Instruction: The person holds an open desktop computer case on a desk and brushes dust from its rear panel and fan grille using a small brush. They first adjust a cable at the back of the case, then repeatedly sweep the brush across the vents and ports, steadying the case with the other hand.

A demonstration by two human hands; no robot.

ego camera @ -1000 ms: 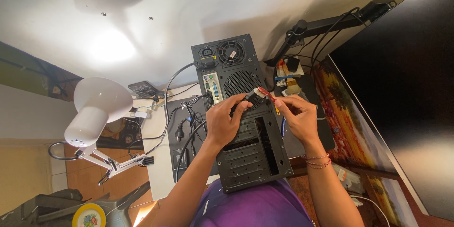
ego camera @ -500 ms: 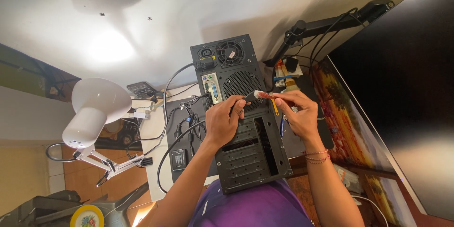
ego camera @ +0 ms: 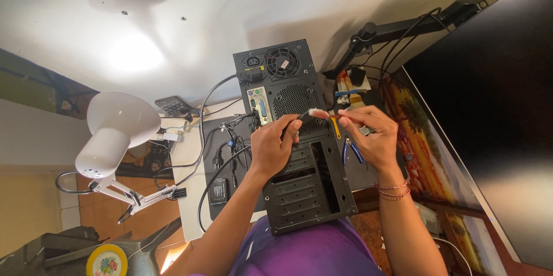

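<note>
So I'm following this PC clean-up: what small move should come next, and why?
Probably bring the brush down onto the case. The left hand holds it above the rear vent, while the right hand pinches its bristle tip, seemingly picking off dust.

Black, white and a few bright spots are showing

The computer case [ego camera: 299, 155] in the centre is showing black, with a perforated grille pattern; the desk lamp [ego camera: 112, 132] at left is glowing white; pliers [ego camera: 351, 150] are showing blue handles; the shirt [ego camera: 305, 250] at the bottom is appearing purple; the wrist bracelets [ego camera: 391, 191] are showing red and pink.
</note>
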